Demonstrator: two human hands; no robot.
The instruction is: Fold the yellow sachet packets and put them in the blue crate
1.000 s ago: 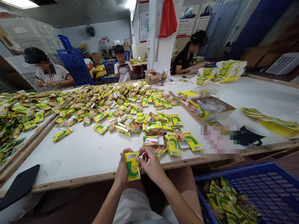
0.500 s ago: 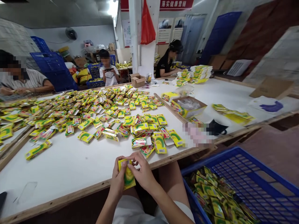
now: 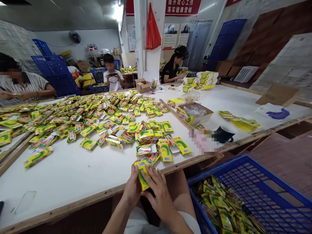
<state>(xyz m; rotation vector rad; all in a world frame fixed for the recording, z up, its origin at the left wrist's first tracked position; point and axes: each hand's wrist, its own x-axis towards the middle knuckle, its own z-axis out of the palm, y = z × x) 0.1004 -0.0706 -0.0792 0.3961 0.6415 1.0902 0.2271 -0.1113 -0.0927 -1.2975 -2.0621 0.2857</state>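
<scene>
My left hand [image 3: 133,187] and my right hand [image 3: 158,188] both grip one small yellow-and-green packet box [image 3: 142,174], held upright at the near edge of the white table [image 3: 73,169]. Its barcode end points up. The left fingers wrap its left side, and the right fingers press on its right side and lower end. Just beyond it on the table lie more packet boxes [image 3: 164,151], the near end of a wide scatter of such packets [image 3: 97,113] reaching to the far left.
A blue crate [image 3: 263,191] with several filled packets stands at my right knee. A carton with plastic bags [image 3: 195,113], a black cup [image 3: 223,135] and flat stacks [image 3: 240,120] lie right. Three people sit across the table.
The packet went from leaning over in my hands to upright, edge toward me, and my hands shifted slightly right. The camera view swung right and steadied.
</scene>
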